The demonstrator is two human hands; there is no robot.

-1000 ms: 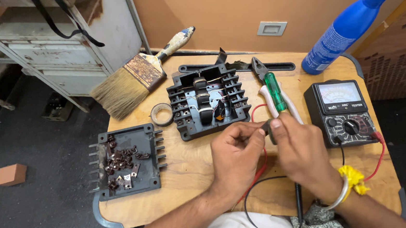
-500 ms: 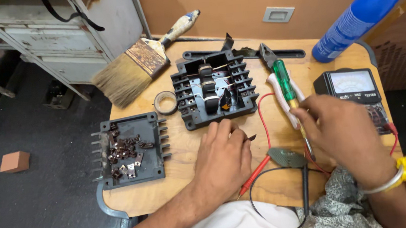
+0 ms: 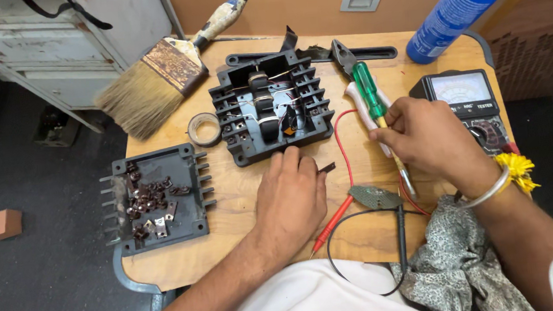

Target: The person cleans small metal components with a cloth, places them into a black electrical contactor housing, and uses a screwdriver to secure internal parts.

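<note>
My left hand has slid up to the near edge of the black terminal block, lying flat and open on the worktop, a small dark piece at its fingertips. My right hand has pulled in, grip closed round the green-handled screwdriver, just beside the multimeter.

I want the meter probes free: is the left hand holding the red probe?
No, the left hand rests flat on the table beside the red probe.
</note>
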